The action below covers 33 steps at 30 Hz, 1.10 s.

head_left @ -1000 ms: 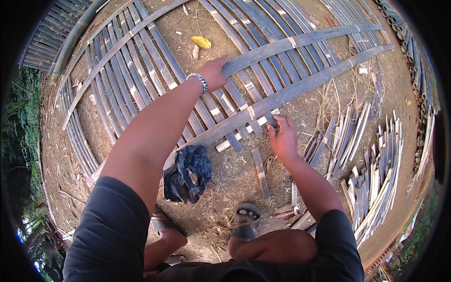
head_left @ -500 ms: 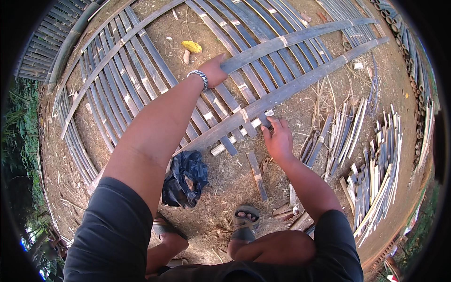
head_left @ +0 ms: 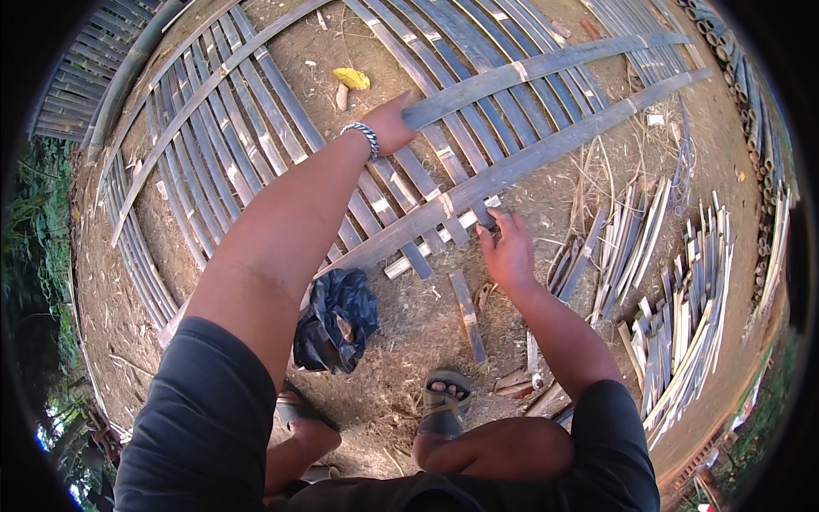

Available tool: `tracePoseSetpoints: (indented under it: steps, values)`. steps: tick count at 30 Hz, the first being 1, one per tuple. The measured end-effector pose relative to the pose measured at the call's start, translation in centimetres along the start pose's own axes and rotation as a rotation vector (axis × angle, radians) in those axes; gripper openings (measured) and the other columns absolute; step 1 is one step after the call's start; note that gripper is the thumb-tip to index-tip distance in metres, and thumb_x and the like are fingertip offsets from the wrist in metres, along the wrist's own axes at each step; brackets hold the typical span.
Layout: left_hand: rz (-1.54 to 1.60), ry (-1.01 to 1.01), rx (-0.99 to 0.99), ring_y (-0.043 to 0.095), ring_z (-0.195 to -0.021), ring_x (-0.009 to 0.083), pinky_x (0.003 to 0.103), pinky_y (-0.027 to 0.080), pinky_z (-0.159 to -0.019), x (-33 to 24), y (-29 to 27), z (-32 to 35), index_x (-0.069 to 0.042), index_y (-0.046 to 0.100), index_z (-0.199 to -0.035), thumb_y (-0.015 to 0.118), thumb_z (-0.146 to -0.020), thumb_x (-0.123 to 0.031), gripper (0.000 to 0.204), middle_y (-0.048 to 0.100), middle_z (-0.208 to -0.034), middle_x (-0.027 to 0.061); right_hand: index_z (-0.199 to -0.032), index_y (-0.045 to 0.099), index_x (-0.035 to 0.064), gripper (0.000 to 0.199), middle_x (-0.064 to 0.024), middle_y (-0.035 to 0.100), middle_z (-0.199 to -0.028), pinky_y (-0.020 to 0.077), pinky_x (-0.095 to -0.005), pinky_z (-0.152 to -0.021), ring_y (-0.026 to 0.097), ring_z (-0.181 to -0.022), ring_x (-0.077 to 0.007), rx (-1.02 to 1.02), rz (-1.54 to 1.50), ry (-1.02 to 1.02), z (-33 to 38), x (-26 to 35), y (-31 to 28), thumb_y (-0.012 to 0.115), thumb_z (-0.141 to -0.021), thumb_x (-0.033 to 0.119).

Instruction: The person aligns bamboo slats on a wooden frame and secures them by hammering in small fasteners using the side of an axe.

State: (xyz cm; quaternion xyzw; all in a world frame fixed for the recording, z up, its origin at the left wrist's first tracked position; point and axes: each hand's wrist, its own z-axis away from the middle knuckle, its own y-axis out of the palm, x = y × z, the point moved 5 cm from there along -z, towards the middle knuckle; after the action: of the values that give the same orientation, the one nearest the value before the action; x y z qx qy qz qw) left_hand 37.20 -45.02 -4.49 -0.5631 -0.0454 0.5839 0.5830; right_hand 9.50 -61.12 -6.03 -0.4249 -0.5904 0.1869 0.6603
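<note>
A lattice of split bamboo slats lies on the dirt, several slats running between long crosswise strips. My left hand (head_left: 390, 128), with a chain bracelet at the wrist, is closed around the near end of the upper crosswise bamboo strip (head_left: 478, 84); its fingertips are partly hidden. Below it, the lower crosswise strip (head_left: 533, 162) lies over the slat ends. My right hand (head_left: 510, 254) pinches the protruding end of a short bamboo slat (head_left: 483, 213) just under that strip. Beside this slat, a pale strip (head_left: 399, 268) shows beneath the neighbouring slat ends.
A black plastic bag (head_left: 337, 320) sits by my left foot. One loose bamboo piece (head_left: 467, 317) lies between bag and right arm. Bundles of split bamboo (head_left: 687, 316) are at the right, bamboo poles (head_left: 751, 111) beyond. A yellow leaf (head_left: 351, 78) lies among the slats.
</note>
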Motion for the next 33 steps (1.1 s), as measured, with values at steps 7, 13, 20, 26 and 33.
tracePoseSetpoints:
  steps: [7, 13, 20, 26, 33]
  values:
    - [-0.32, 0.14, -0.325, 0.053, -0.136, 0.0371, 0.04, 0.042, -0.113, 3.5, -2.6, 2.6, -0.005, 0.037, -0.157, 0.065, -0.087, -0.024, 0.078, 0.053, -0.149, 0.0246, -0.12, 0.07, 0.0106, 0.038, -0.0099, 0.062, -0.104, 0.0475, -0.0439, -0.084, 0.062, -0.096, -0.0303, -0.002, 0.059, -0.284, 1.7, 3.2, -0.3, 0.079, -0.085, 0.021]
    - [-0.222, -0.084, -0.029, 0.062, -0.124, 0.0378, 0.042, 0.048, -0.106, 4.5, -3.6, 4.2, -0.005, 0.048, -0.15, 0.063, -0.092, -0.034, 0.066, 0.063, -0.135, 0.0228, -0.117, 0.074, 0.0167, 0.035, -0.0021, 0.059, -0.098, 0.0431, -0.0403, -0.083, 0.061, -0.095, -0.0235, 0.138, 0.154, -0.535, 2.5, 5.8, 1.8, 0.079, -0.083, 0.023]
    - [-0.182, -0.048, -0.056, 0.064, -0.12, 0.0381, 0.042, 0.049, -0.104, 4.5, -1.9, 3.8, -0.006, 0.041, -0.154, 0.065, -0.091, -0.032, 0.072, 0.067, -0.128, 0.0241, -0.114, 0.077, 0.0177, 0.031, -0.001, 0.058, -0.094, 0.0424, -0.0408, -0.083, 0.061, -0.094, -0.0224, 0.168, 0.184, -0.563, 2.5, 6.1, 2.6, 0.077, -0.084, 0.022]
    - [-0.135, -0.089, -0.034, 0.063, -0.123, 0.0375, 0.041, 0.048, -0.106, 4.1, -1.9, 3.8, -0.006, 0.039, -0.155, 0.065, -0.092, -0.03, 0.073, 0.065, -0.133, 0.0254, -0.114, 0.077, 0.0178, 0.029, -0.0017, 0.059, -0.095, 0.0423, -0.0406, -0.083, 0.061, -0.095, -0.0226, 0.181, 0.182, -0.543, 2.6, 6.0, 2.6, 0.075, -0.085, 0.021]
    - [-0.118, -0.031, -0.119, 0.063, -0.123, 0.0379, 0.042, 0.047, -0.108, 4.7, -2.8, 6.0, -0.002, 0.041, -0.153, 0.065, -0.09, -0.026, 0.071, 0.065, -0.133, 0.0249, -0.12, 0.074, 0.0172, 0.036, -0.0007, 0.059, -0.098, 0.042, -0.0391, -0.085, 0.062, -0.094, -0.0204, 0.202, 0.191, -0.639, 3.8, 7.4, 2.6, 0.077, -0.084, 0.026]
